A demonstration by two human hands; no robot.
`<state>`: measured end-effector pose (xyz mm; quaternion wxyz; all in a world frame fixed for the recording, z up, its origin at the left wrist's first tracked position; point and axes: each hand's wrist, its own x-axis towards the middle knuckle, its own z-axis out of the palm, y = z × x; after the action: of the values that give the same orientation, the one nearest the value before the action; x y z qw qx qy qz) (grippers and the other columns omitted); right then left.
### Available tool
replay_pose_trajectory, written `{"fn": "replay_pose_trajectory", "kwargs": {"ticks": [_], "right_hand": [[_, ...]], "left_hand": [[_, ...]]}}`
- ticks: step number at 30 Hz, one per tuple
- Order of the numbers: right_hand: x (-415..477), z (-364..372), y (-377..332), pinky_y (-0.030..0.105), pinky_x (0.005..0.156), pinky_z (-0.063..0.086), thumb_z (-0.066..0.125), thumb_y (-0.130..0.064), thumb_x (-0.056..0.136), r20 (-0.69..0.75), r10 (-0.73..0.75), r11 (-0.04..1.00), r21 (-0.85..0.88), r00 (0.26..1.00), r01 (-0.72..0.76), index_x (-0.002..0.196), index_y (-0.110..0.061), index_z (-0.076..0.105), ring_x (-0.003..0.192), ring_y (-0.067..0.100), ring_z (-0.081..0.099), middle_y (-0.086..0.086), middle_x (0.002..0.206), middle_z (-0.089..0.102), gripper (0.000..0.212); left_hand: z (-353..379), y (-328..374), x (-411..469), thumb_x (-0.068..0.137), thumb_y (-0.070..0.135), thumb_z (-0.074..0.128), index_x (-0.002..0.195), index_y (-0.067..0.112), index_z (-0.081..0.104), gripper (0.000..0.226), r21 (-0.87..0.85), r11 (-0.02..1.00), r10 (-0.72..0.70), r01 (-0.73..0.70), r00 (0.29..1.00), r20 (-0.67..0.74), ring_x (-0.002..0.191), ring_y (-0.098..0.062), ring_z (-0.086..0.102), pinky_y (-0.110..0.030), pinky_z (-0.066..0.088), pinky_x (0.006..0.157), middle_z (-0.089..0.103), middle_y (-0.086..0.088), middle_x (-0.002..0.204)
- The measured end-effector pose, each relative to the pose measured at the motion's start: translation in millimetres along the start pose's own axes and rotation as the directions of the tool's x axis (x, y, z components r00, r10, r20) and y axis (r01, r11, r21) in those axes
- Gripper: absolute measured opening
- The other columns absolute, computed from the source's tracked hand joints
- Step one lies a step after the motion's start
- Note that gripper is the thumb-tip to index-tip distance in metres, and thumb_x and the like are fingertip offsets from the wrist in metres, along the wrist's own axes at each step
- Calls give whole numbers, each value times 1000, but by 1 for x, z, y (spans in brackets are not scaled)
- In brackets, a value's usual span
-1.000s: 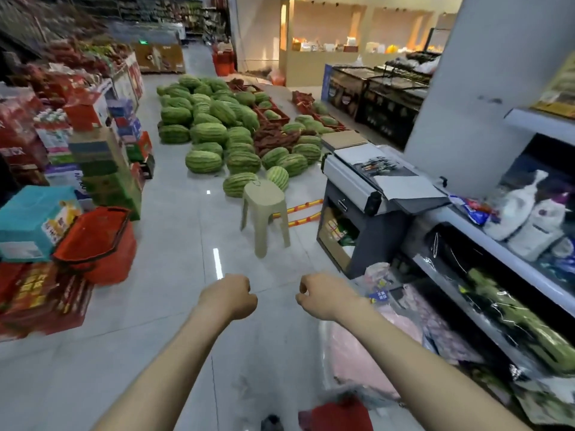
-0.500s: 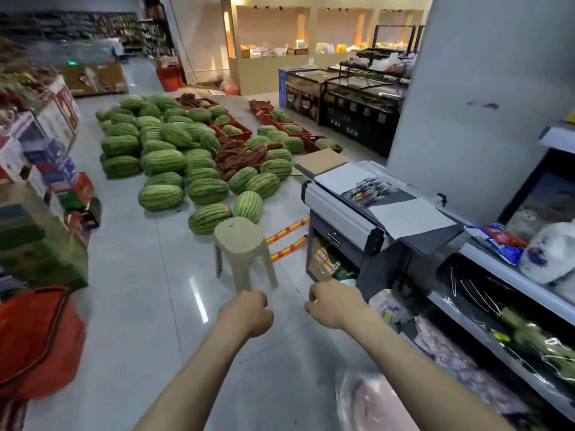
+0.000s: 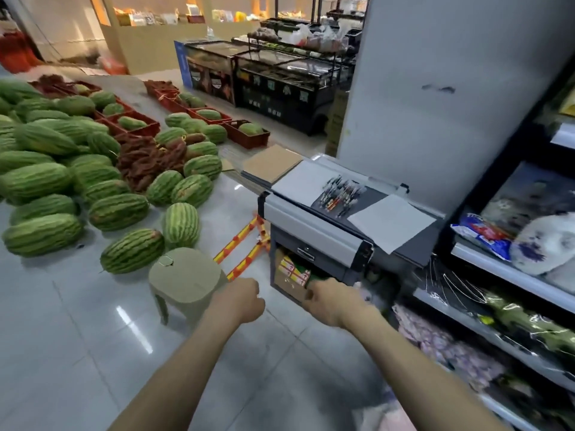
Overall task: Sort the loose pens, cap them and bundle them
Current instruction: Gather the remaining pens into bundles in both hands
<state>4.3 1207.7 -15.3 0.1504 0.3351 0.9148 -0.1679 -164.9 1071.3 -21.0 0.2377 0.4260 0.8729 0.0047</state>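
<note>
Since the frame half a second ago, the walk has brought everything closer: the stool and the bench now sit larger and nearer, while both arms have stayed stretched out ahead. Nearest, the left grip point(image 3: 241, 301) and the right grip point(image 3: 331, 303) are bare hands carried side by side, each curled into a loose fist with nothing held in it. Just past the left grip, a plastic stool point(image 3: 186, 275) stands on the floor in front of the bench point(image 3: 311, 225), a grey counter set against a pillar on the right. The pens point(image 3: 340, 195) lie in a loose heap on its dark top, between a near sheet of paper point(image 3: 390, 220) and a far sheet of paper point(image 3: 298, 181), well apart from both hands. This looks like the approach, with no sorting begun. It would go best by stepping round the stool or drawing it up as a seat, then standing square to the long side so both hands reach the heap. The fingers should open only on arrival. Spreading the pens over a sheet should show up colours and stray caps; from here I cannot tell which pens are capped. Round barrels will likely roll, so keep them away from the front edge. Beyond lie a piece of cardboard point(image 3: 270, 163) and, to the left, watermelons point(image 3: 118, 209) on the floor.
</note>
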Motion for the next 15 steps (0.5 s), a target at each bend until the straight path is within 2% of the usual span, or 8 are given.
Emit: {"fn": "replay_pose_trajectory", "kwargs": {"ticks": [2, 4, 7, 9, 11, 13, 15], "right_hand": [[19, -10, 5, 44, 88, 56, 48, -47, 94, -7, 64, 998, 1, 998, -64, 119, -22, 65, 103, 36, 67, 9, 120, 68, 39], [43, -20, 15, 43, 85, 56, 46, -48, 95, -29, 125, 992, 11, 992, -125, 118, -21, 66, 101, 35, 68, 9, 117, 69, 41], [84, -35, 40, 43, 82, 55, 45, -48, 95, -34, 198, 980, 44, 980, -196, 108, -20, 63, 97, 33, 66, 8, 110, 67, 36], [115, -44, 62, 38, 76, 51, 47, -44, 97, -40, 235, 971, 59, 971, -232, 99, -21, 58, 92, 31, 63, 5, 104, 63, 26], [146, -56, 84, 37, 74, 50, 46, -44, 97, -72, 269, 962, 76, 961, -263, 101, -21, 60, 89, 29, 61, 6, 105, 63, 27], [172, -69, 102, 39, 78, 54, 46, -44, 98, -85, 302, 951, 98, 949, -294, 107, -21, 64, 92, 30, 63, 6, 110, 65, 31], [199, -81, 120, 41, 82, 56, 46, -41, 98, -68, 322, 942, 122, 944, -313, 107, -20, 64, 95, 32, 64, 7, 110, 66, 29]], "left_hand": [[-16, 1, 35, 101, 37, 51, 135, 19, 63, 40, 22, 999, 48, -48, 999, 1, 120, -26, 62, -32, 48, 87, 64, -5, 135], [-30, 8, 72, 103, 36, 50, 136, 19, 62, 40, 62, 992, 113, -112, 994, -9, 120, -26, 62, -29, 47, 87, 63, -6, 137], [-48, 27, 124, 105, 32, 45, 136, 19, 62, 38, 142, 969, 195, -201, 979, 54, 121, -28, 61, -35, 50, 91, 62, -8, 137], [-60, 41, 161, 103, 31, 47, 130, 19, 65, 34, 144, 959, 234, -244, 969, 84, 115, -28, 63, -35, 52, 87, 65, -7, 131], [-71, 56, 199, 102, 31, 48, 122, 19, 67, 30, 133, 954, 258, -268, 962, 91, 109, -27, 64, -37, 56, 89, 67, -6, 125], [-82, 71, 234, 101, 29, 48, 118, 16, 66, 28, 149, 948, 265, -279, 958, 109, 104, -27, 65, -41, 58, 92, 68, -6, 119], [-91, 84, 269, 100, 27, 49, 109, 15, 65, 23, 139, 949, 267, -283, 956, 123, 94, -25, 65, -38, 58, 86, 69, -7, 110]]}}
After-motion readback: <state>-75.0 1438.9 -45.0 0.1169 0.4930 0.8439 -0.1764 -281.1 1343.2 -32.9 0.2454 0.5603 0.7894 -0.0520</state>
